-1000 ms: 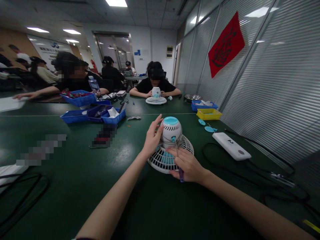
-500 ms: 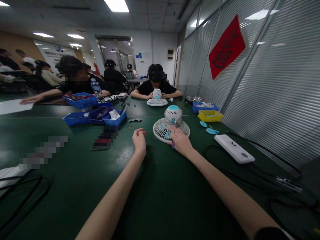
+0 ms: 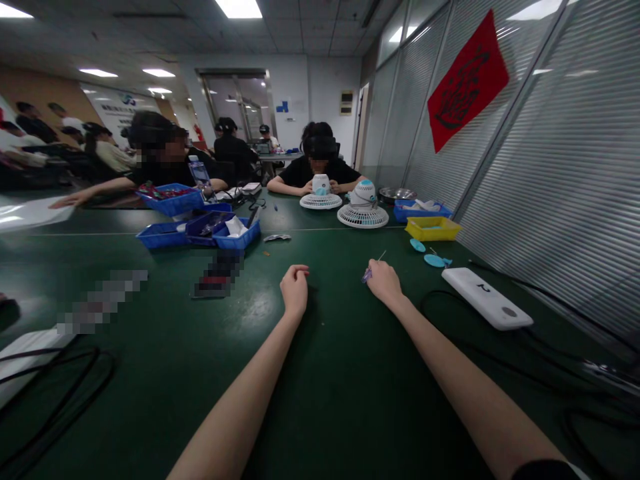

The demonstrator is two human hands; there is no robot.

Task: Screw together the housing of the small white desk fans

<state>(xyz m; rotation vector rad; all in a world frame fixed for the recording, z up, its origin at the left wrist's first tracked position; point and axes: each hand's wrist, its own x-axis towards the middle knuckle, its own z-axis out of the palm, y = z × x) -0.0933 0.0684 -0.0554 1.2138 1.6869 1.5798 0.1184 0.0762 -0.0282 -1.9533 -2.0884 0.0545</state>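
My right hand (image 3: 384, 280) is closed around a small screwdriver (image 3: 367, 275) with a purple, see-through handle. Its thin metal shaft sticks up past the fingers. My left hand (image 3: 295, 291) rests over the green table (image 3: 320, 373) with its fingers curled in, and nothing shows in it. Beyond my right hand, apart from it, a white fan (image 3: 363, 207) lies with its grille down and its rounded, blue-topped motor housing up. Two light-blue pieces (image 3: 435, 260) lie to the right of my right hand.
Blue trays (image 3: 165, 235) with parts stand at the left, a yellow tray (image 3: 433, 229) and another blue tray (image 3: 417, 211) at the right. A white power bank (image 3: 487, 299) with black cables lies near the right. Opposite, a person holds a second fan (image 3: 321, 193).
The white fan was under my right hand and now stands farther off, near the other person's fan. My right hand has come back from it, with the screwdriver still held.
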